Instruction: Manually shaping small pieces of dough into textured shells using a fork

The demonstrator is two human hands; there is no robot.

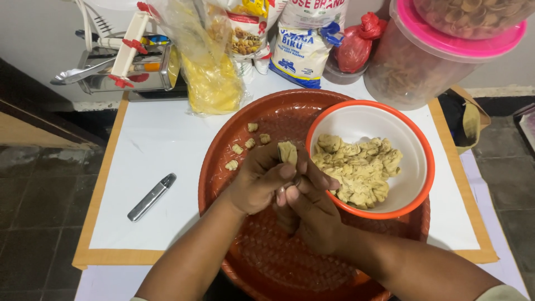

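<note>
1. Two hands meet over the big red-brown tray (223,161), our landmark. Our left hand (259,181) and right hand (309,214) press together above its middle, fingers curled around one piece of pale dough (287,151) that pokes up between the fingertips, seemingly so we can pinch it into shape.
2. Five small shaped dough bits (248,146) lie on the tray's far left part, kept apart, probably so they do not stick.
3. On the tray's right side rests an orange-rimmed white bowl (423,173) heaped with dough lumps (359,167), close to our right hand for easy reach.
4. Left of the tray, on the white table cover (161,134), lies a slim grey pen-like device (151,196), clear of the dough.
5. Beyond the tray stand food bags (301,50) and pink-lidded tubs (423,50).
</note>
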